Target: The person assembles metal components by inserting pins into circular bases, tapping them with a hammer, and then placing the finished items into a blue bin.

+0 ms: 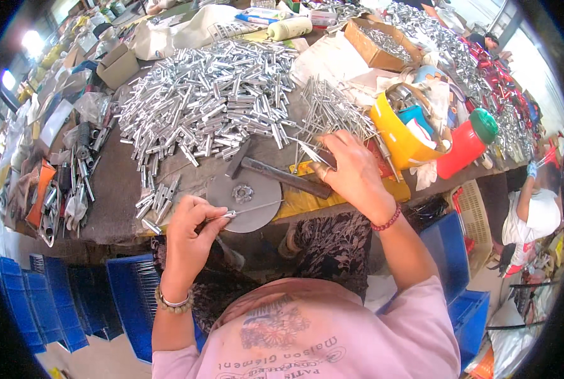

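Note:
My left hand (196,230) pinches a short silver tube (230,215) at the near edge of a round grey disc (256,221). A thin metal rod (260,207) sticks out of the tube toward the right, over the disc. My right hand (354,174) is closed on a few thin metal rods (307,149), whose ends point to the left; their exact number cannot be made out. Just beneath that hand lies a hammer (288,178), its head resting by the disc's far edge. A heap of loose thin rods (332,107) lies beyond the right hand.
A large pile of silver tubes (212,95) covers the table's middle. At right stand a yellow container (395,136), a red container with green top (462,148) and a cardboard box (370,47). Tools (79,158) lie left. Blue bins (127,284) stand below; another person (541,218) is at right.

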Action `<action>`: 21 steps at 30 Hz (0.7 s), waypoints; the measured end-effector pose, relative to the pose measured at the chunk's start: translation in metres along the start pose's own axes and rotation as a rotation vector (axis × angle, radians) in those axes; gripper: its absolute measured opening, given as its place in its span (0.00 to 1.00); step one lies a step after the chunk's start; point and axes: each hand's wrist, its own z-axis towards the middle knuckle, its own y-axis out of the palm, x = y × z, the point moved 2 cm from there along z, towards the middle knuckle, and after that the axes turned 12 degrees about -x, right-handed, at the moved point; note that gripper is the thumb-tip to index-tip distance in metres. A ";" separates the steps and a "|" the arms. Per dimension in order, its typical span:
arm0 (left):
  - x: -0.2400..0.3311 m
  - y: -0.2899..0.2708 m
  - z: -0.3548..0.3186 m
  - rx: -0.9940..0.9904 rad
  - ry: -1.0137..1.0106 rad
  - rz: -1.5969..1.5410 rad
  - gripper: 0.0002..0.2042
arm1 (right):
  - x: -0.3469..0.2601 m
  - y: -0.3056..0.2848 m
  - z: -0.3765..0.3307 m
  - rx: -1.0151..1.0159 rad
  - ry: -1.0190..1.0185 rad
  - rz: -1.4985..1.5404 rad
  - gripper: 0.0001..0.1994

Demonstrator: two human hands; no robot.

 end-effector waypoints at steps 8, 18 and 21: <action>0.002 0.000 0.002 0.030 0.032 0.039 0.09 | 0.036 -0.019 0.000 0.178 0.082 0.194 0.13; 0.002 -0.001 0.002 0.021 0.018 0.023 0.09 | 0.042 -0.011 0.015 0.058 0.061 -0.065 0.07; 0.005 -0.002 0.002 0.019 0.042 0.083 0.09 | 0.043 -0.007 0.019 0.004 0.004 -0.011 0.08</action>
